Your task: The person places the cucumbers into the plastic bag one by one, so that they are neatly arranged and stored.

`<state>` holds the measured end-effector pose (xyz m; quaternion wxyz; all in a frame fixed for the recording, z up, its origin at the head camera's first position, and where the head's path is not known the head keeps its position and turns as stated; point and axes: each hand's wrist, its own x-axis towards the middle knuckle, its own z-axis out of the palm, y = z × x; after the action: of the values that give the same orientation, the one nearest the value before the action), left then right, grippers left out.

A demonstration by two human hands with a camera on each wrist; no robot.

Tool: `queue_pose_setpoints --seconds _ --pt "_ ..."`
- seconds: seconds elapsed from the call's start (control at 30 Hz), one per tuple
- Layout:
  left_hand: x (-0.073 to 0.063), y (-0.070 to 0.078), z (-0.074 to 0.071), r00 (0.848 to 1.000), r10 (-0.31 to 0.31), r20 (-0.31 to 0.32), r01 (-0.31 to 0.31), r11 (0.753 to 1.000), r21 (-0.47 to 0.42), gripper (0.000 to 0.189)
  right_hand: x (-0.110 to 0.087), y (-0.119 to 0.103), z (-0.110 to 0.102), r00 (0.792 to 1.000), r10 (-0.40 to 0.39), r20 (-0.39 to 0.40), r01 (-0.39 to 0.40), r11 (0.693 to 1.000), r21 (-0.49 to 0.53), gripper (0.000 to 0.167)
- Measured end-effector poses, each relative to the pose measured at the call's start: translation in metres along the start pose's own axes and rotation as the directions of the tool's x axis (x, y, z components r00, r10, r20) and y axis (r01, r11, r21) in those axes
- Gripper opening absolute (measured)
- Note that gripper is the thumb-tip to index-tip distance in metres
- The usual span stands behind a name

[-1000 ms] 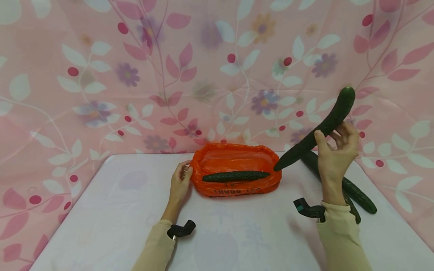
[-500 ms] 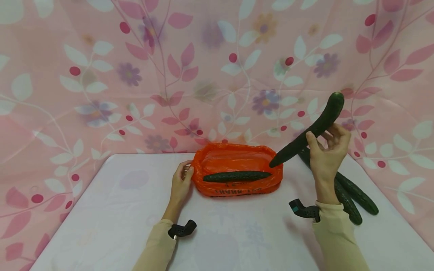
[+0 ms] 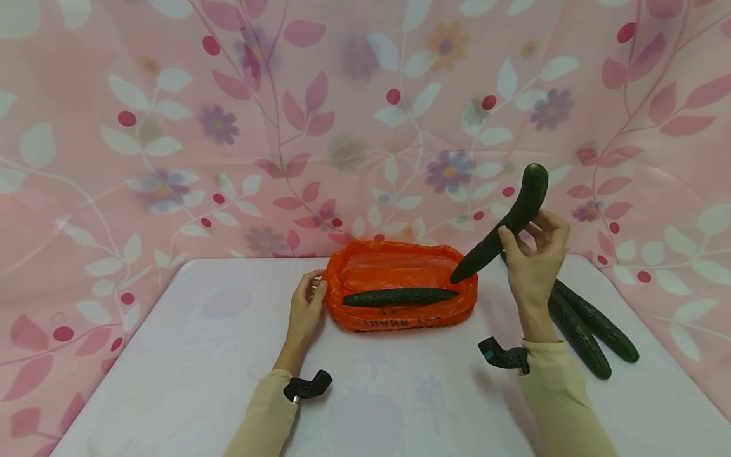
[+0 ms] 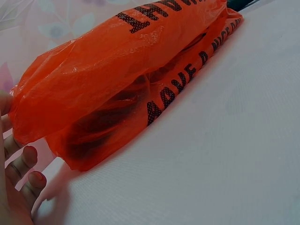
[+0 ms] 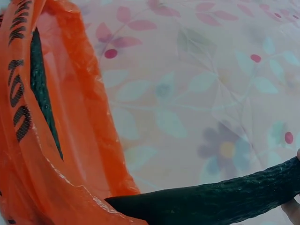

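Cucumber [image 3: 518, 214], likely firm, weighty, slick, best gripped mid-length, pinched there by right hand [image 3: 537, 254], tip at right rim of orange bag [image 3: 400, 322] near back edge of tabletop [image 3: 228, 355]; left rim seemingly pinched by left hand [image 3: 304, 314], fingers partly hidden.

Soft, muted, fairly even light fills the head view. The white table [image 3: 228, 355] appears pale grey, with a faint, blurry-edged shadow just left of the right sleeve [image 3: 562, 397]. Small glints sit on the glossy orange bag [image 3: 394, 266] and on the upper tip of the raised cucumber [image 3: 514, 216]. Both wrist views are dimmer: the left darkens toward its corners; in the right, the floral backdrop [image 5: 187, 93] looks hazy.
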<state>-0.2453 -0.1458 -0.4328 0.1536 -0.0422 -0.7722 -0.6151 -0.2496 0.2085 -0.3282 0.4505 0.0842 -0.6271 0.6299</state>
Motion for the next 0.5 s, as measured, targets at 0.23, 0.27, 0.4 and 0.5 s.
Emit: queue_pose_setpoints --seconds 0.23,0.27,0.4,0.5 --pt "0.0 0.0 0.001 0.999 0.028 -0.018 -0.028 1.0 -0.011 0.029 -0.004 0.0 0.006 0.999 -0.029 0.039 0.028 0.999 0.034 0.052" --pt "0.001 0.0 0.001 0.999 0.032 -0.019 -0.032 0.999 -0.013 0.029 -0.005 -0.001 0.007 0.999 -0.029 0.045 0.028 0.999 0.03 0.052" --pt "0.002 0.0 0.001 0.999 0.033 -0.015 -0.033 0.999 -0.018 0.03 -0.008 -0.005 0.01 0.998 -0.015 0.068 0.015 1.0 -0.002 0.052" --pt "0.002 0.0 0.001 0.999 0.035 -0.01 -0.035 0.999 -0.02 0.03 -0.01 -0.005 0.012 0.997 -0.012 0.083 0.013 1.0 -0.018 0.051"
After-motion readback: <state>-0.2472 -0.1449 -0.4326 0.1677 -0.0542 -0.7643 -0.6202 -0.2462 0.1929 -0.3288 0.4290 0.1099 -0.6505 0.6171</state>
